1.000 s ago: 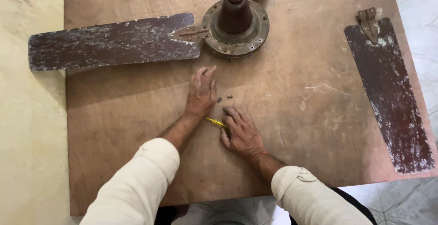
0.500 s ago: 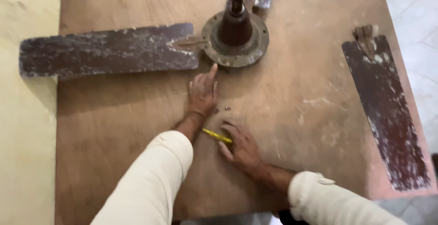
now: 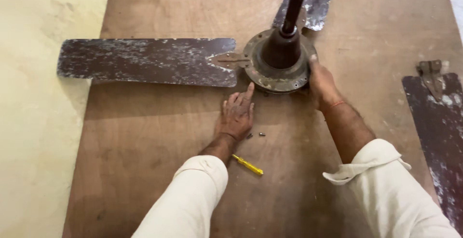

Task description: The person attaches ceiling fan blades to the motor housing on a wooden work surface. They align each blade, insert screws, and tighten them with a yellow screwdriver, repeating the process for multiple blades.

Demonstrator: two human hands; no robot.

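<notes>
On the brown tabletop (image 3: 144, 136), the left hand (image 3: 236, 115) rests flat, its grip released, fingertip near the rusty fan motor hub (image 3: 280, 62). The right hand (image 3: 322, 83) cups the hub's right rim. One detached blade (image 3: 436, 136) lies far right; the left blade (image 3: 147, 60) remains attached. Loose screws (image 3: 256, 135) and a yellow screwdriver (image 3: 248, 164) lie near.

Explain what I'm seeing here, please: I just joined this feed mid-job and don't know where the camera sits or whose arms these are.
The camera is worn on a person's head and looks down at their own two bare hands. They work on a wooden board. On it lies an old ceiling fan: a round motor hub with one blade attached. Another detached blade lies at the right. The left hand rests flat on the board beside the hub. The right hand grips the hub's rim. Two small screws and a yellow screwdriver lie loose near the left wrist.
</notes>
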